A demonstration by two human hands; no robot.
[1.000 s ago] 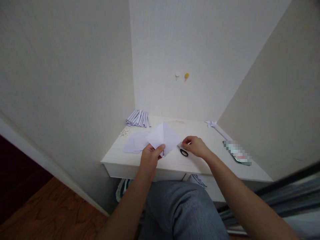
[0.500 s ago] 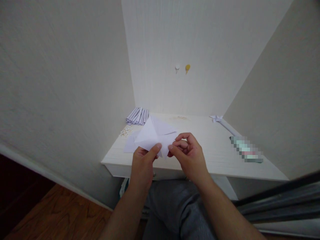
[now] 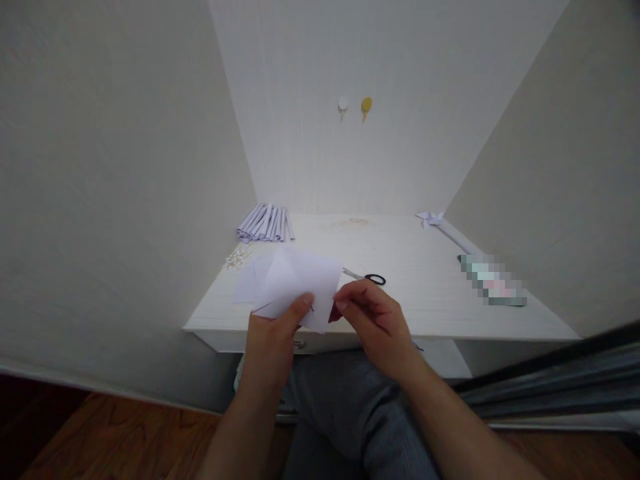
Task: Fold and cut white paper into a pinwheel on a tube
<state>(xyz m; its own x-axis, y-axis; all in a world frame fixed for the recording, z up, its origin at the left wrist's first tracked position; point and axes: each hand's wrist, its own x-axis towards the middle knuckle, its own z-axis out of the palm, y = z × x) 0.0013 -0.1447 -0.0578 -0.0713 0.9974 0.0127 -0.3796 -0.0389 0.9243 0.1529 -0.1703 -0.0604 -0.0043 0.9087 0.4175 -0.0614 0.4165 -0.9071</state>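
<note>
A white sheet of paper [image 3: 287, 283] with cut slits and loose flaps is held just above the desk's front part. My left hand [image 3: 275, 333] is closed on its lower edge, the thumb pressed on top. At the paper's right edge, my right hand [image 3: 373, 320] pinches with thumb and forefinger, the other fingers curled. Just beyond that hand lie scissors [image 3: 375, 279] with black handles, on the desk. Another white sheet [image 3: 243, 287] shows partly from under the held one.
Rolled paper tubes [image 3: 265, 222] lie piled at the desk's back left, with small white bits [image 3: 237, 257] in front. On the right are a paper pinwheel [image 3: 431, 219] on a paper stick and a blurred flat object [image 3: 493, 280]. Walls enclose the white desk [image 3: 450, 313].
The paper has turned and its flaps lie differently. My right hand has shifted to its right edge. The scissors have come into sight, and the view has tilted down slightly.
</note>
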